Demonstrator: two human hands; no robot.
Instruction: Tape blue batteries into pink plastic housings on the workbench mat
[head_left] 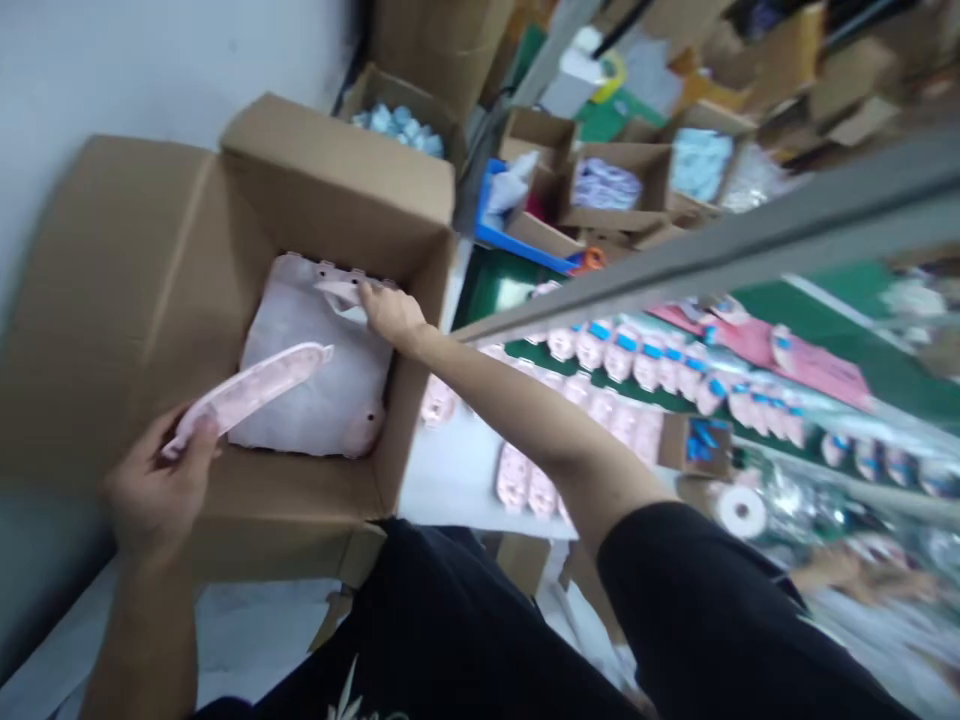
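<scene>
My left hand (161, 480) is closed on one end of a long pale pink plastic piece (259, 388), which slants up over the near left side of an open cardboard box (330, 190). Inside the box, my right hand (390, 310) pinches another pale pink piece (341, 292) near the far wall. Beneath both lies a whitish sheet (315, 350) covering most of the box's contents. Pink ends with small dark holes show along the sheet's far edge, and a further pink piece (364, 430) shows at its near right corner.
Rows of pink pieces (525, 480) lie on the white worktop right of the box, beside a green belt (825, 310) with more pieces bearing blue parts. A grey metal bar (712, 250) crosses above. Small cartons (615, 215) of coloured parts stand behind. A pale wall is at left.
</scene>
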